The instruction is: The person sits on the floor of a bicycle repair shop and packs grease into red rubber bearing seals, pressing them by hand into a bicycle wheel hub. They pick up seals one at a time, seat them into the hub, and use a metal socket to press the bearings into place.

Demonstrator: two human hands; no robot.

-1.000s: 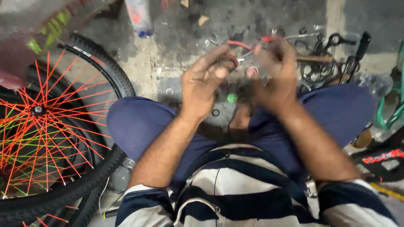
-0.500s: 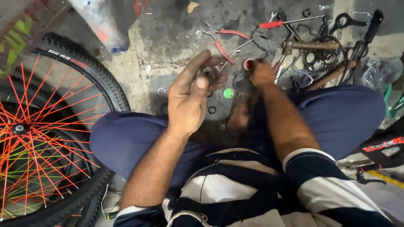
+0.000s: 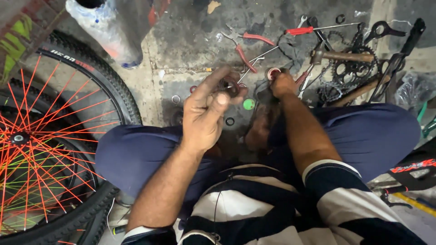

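Since the earlier frames both hands have come apart: the left hand [image 3: 206, 113] stays raised over the lap while the right hand [image 3: 282, 84] has reached down toward the floor. Left fingers are curled narrow, thumb and fingertips pinching a small dark ring-shaped part [image 3: 229, 85], blurred too much to name further. Right fingers are closed around a small round part with a red and white rim [image 3: 273, 73], held just above the concrete floor [image 3: 190, 41] beside the tools. Between the two hands a small green disc [image 3: 249, 104] lies on the floor, with a black ring [image 3: 230, 121] near it and a pale metal ring [image 3: 175, 99] farther left. Beyond the right hand lie red-handled pliers [image 3: 247, 45], a red-handled screwdriver [image 3: 313, 29], a wooden-handled hammer [image 3: 343, 56] and a toothed chainring [image 3: 354, 70]. At the upper left stands a clear plastic bottle [image 3: 106, 31] with a pale label marked in blue. A bicycle wheel [image 3: 45, 149] with orange spokes and a knobby black tyre bearing white lettering leans at the left. At the lower right lies a black part with red lettering [image 3: 415, 170].
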